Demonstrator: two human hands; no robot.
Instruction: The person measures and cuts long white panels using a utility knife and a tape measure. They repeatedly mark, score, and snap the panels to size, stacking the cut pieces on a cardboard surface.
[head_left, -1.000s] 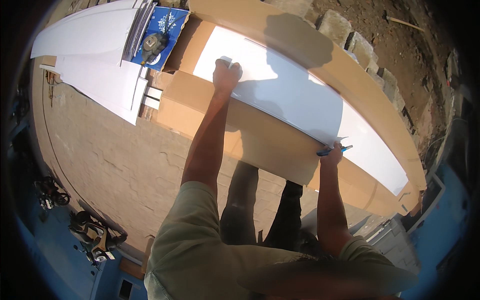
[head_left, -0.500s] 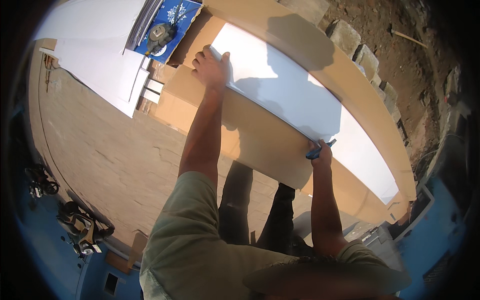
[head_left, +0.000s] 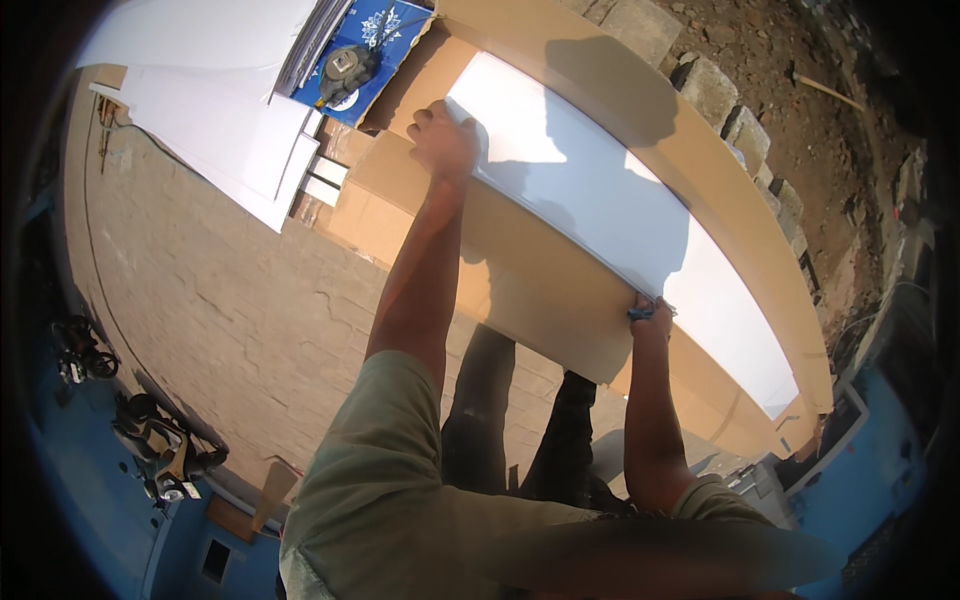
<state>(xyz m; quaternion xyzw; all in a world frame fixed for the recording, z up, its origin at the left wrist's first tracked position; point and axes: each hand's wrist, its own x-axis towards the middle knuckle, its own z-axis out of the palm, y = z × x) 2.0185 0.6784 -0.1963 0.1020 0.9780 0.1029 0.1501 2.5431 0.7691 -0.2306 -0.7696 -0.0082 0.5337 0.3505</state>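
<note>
A long white panel [head_left: 600, 205] lies in an opened brown cardboard carton [head_left: 540, 270]. At the panel's left end, my left hand [head_left: 446, 142] grips the near corner, fingers curled over the end and thumb toward the top face. Farther right along the near edge, my right hand [head_left: 654, 318] is closed around a small blue hand tool [head_left: 640, 313]. The fingers largely cover this tool, so its exact kind cannot be made out. That hand is against the panel's near edge.
A dark tape measure [head_left: 348, 70] rests on a blue box [head_left: 385, 45] beyond my left hand. White sheets [head_left: 200, 110] spread at far left. Concrete blocks [head_left: 712, 90] line the carton's far side, with a long-handled tool [head_left: 828, 92] on the dirt. Motorbikes [head_left: 160, 450] stand lower left.
The view has shifted a little, moving the scene slightly right. My right hand has turned, so the blue tool shows less. My left hand stays at the panel's left corner.
</note>
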